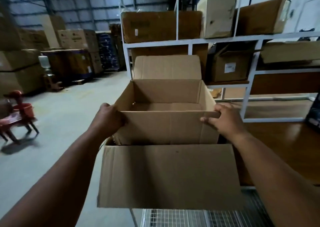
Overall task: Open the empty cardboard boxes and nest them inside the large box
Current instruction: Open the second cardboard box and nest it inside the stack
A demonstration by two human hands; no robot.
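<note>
An open, empty brown cardboard box (166, 128) is held in the centre of the view, its far flap standing upright. My left hand (108, 118) grips its near left corner. My right hand (223, 119) grips the near right corner, fingers curled over the rim. The box's lower part sits down inside a larger cardboard box (169, 176), whose wide front flap hangs toward me. Flattened cardboard shows in the gap at the lower left between the two boxes.
A white shelving rack (190, 41) with several cardboard boxes stands behind. A wooden tabletop (290, 140) lies to the right, a wire-mesh surface (199, 218) below. On the concrete floor at left stand a red stool with a bucket (20, 112) and stacked cartons (72, 53).
</note>
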